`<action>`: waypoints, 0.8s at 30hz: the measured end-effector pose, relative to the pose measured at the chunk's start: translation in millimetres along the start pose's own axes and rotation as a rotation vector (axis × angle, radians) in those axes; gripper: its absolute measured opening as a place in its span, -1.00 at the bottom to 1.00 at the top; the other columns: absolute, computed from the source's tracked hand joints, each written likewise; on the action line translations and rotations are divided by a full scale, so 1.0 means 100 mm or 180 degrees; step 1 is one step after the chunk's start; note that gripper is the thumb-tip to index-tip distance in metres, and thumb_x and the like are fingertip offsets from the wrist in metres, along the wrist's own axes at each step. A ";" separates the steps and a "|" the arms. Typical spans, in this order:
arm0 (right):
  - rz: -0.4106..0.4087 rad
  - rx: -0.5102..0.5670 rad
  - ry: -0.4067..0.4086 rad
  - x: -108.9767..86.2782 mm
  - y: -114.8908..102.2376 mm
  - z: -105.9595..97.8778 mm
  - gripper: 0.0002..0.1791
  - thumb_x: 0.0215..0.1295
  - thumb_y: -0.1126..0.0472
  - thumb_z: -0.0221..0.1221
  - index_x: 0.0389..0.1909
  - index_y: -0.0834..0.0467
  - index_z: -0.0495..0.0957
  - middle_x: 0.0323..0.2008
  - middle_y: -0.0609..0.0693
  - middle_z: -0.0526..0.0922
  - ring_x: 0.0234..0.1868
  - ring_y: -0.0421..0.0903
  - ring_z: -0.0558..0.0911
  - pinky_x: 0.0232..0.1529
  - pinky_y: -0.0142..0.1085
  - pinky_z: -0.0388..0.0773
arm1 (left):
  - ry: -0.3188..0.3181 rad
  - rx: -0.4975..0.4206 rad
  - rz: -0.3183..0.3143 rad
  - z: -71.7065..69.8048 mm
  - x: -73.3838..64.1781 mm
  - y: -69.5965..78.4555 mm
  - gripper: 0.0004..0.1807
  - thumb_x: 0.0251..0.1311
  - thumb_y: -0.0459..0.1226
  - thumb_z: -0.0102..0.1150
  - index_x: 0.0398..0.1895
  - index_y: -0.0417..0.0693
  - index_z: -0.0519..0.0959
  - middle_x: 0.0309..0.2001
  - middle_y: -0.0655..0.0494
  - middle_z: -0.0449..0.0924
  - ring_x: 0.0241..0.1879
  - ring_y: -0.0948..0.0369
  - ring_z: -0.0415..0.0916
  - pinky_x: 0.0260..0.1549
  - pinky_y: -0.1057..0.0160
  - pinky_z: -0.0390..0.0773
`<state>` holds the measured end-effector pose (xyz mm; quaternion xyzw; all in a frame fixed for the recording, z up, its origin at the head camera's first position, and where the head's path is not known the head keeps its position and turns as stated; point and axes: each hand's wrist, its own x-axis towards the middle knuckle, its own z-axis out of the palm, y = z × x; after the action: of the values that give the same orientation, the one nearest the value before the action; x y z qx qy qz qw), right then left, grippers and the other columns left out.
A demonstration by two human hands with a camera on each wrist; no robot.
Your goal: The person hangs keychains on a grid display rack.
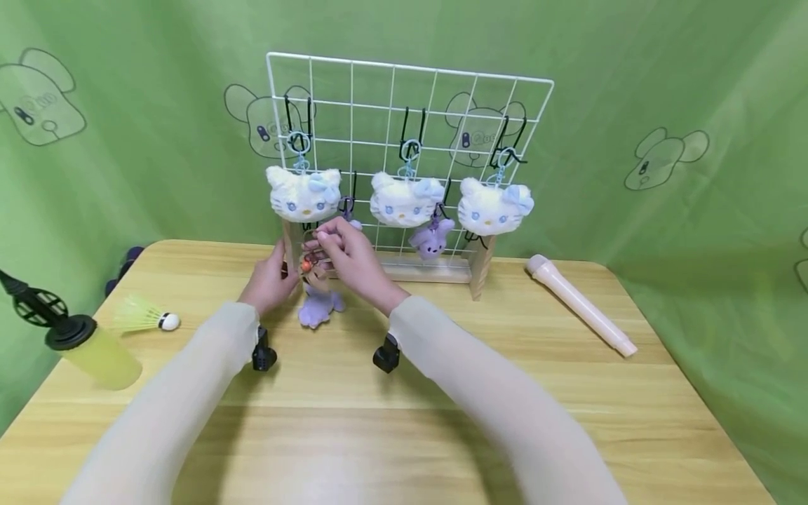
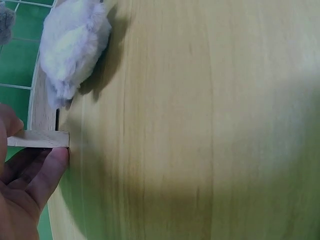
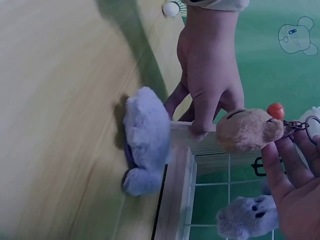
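Observation:
My left hand (image 1: pixel 268 280) grips the left wooden leg (image 2: pixel 40 138) of a white wire grid rack (image 1: pixel 413 68), with thumb and fingers on either side of it. In front of that rack's lower left, my right hand (image 1: pixel 356 263) holds a small brown plush keychain (image 3: pixel 245 131) by its metal ring (image 3: pixel 314 127). An orange ball (image 3: pixel 275 111) hangs from the same chain. Just below lies a pale purple plush (image 1: pixel 315 308) on the table, apart from both hands. Beside the right hand, another purple plush (image 3: pixel 248 216) hangs on the grid, partly hidden in the head view.
Three white cat-head plush keychains (image 1: pixel 404 201) hang from black hooks along the rack. A purple rabbit plush (image 1: pixel 432 240) hangs lower. At the table's left are a shuttlecock (image 1: pixel 145 319) and a yellow bottle (image 1: pixel 104 358) with a black top; a pink microphone (image 1: pixel 581 305) lies right.

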<state>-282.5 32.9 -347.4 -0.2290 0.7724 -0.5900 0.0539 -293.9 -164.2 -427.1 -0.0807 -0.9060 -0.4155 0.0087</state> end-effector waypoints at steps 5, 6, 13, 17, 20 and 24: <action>0.0090 -0.0125 0.0132 0.07 0.00 0.03 -0.76 0.67 0.24 -0.06 0.09 0.31 0.47 0.10 0.27 0.75 0.06 0.16 0.78 -0.06 -0.28 0.84 | 0.0021 -0.0023 0.0019 0.03 0.02 0.00 -0.19 0.46 -0.36 0.02 0.68 -0.21 -0.09 0.29 -0.57 0.49 0.13 -0.35 0.64 0.07 -0.19 0.77; 0.0113 -0.0144 0.0167 0.09 0.01 0.03 -0.76 0.67 0.24 -0.05 0.09 0.31 0.47 0.10 0.27 0.75 0.06 0.16 0.78 -0.06 -0.27 0.84 | 0.0027 -0.0036 0.0033 0.03 0.02 0.00 -0.17 0.46 -0.37 0.02 0.69 -0.19 -0.11 0.28 -0.57 0.50 0.12 -0.35 0.64 0.05 -0.18 0.78; 0.0126 -0.0484 0.0258 0.17 0.09 0.09 -0.74 0.66 0.25 -0.04 0.09 0.35 0.50 0.01 0.29 0.76 -0.26 -0.05 0.66 -0.35 -0.51 0.63 | 0.0077 -0.0032 0.0075 0.03 0.00 -0.05 -0.11 0.42 -0.40 0.04 0.71 -0.15 -0.16 0.20 -0.57 0.56 0.08 -0.34 0.67 0.01 -0.18 0.80; 0.0057 -0.0728 0.0296 0.22 0.12 0.10 -0.73 0.66 0.25 -0.04 0.11 0.36 0.49 -0.03 0.29 0.76 -0.23 0.03 0.68 -0.40 -0.54 0.49 | 0.0071 -0.0054 0.0063 0.03 -0.01 -0.05 -0.11 0.44 -0.39 0.03 0.71 -0.16 -0.17 0.23 -0.57 0.54 0.06 -0.33 0.68 -0.05 -0.14 0.82; 0.0024 -0.0851 0.0361 0.26 0.14 0.10 -0.72 0.67 0.24 -0.05 0.11 0.36 0.48 -0.02 0.28 0.76 -0.11 0.06 0.74 -0.34 -0.57 0.53 | 0.0074 -0.0061 0.0045 0.02 0.00 -0.03 -0.12 0.45 -0.39 0.01 0.71 -0.16 -0.19 0.27 -0.57 0.52 0.10 -0.33 0.67 0.00 -0.15 0.81; 0.0073 -0.0937 0.0394 0.28 0.16 0.10 -0.71 0.67 0.22 -0.05 0.12 0.35 0.49 -0.10 0.27 0.73 -0.26 -0.03 0.66 -0.40 -0.54 0.49 | 0.0077 -0.0024 0.0006 0.01 -0.01 -0.01 -0.13 0.46 -0.38 0.00 0.71 -0.20 -0.19 0.28 -0.58 0.50 0.13 -0.34 0.65 0.07 -0.18 0.78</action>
<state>-308.4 15.0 -360.0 -0.1888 0.8549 -0.4828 -0.0211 -293.2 -164.2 -428.6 -0.0766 -0.9042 -0.4198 0.0198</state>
